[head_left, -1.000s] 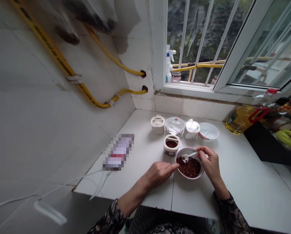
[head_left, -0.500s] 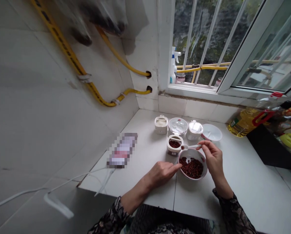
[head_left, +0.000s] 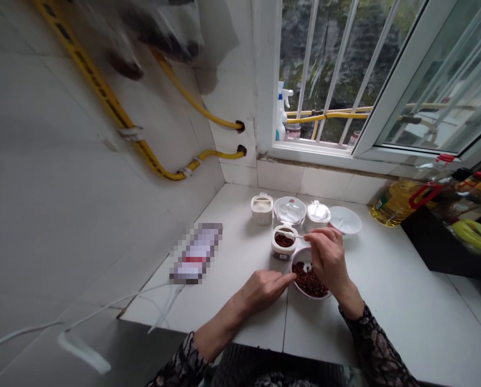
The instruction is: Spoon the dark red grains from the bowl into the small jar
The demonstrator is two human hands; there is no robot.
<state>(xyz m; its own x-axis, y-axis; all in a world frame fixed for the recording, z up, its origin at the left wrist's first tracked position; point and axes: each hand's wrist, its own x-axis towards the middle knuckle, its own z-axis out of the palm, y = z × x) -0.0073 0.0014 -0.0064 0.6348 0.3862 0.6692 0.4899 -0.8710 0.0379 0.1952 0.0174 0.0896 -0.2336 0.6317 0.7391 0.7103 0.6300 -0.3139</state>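
My right hand (head_left: pixel 330 260) pinches the handle of a small white spoon (head_left: pixel 289 235). The spoon's head is over the mouth of a white seasoning jar (head_left: pixel 283 253) that holds dark red dried bits. Below that hand stands a white bowl (head_left: pixel 301 293) with a pink rim, partly filled with the same dark red bits; the hand hides its right side. My left hand (head_left: pixel 264 290) rests on the counter with most fingers curled, its fingertips holding the bowl's left rim.
Behind the jar stand a seasoning jar with pale contents (head_left: pixel 262 209), a clear-looking bowl (head_left: pixel 289 210), another white jar (head_left: pixel 318 215) and a shallow white dish (head_left: pixel 347 220). An oil bottle (head_left: pixel 394 201) is at right, beside a black box (head_left: pixel 422 236). A blurred phone (head_left: pixel 198 252) lies left.
My right hand has moved left with the spoon, from beside the jar to over its mouth. My left hand stays at the bowl's rim. The whole view has shifted slightly.
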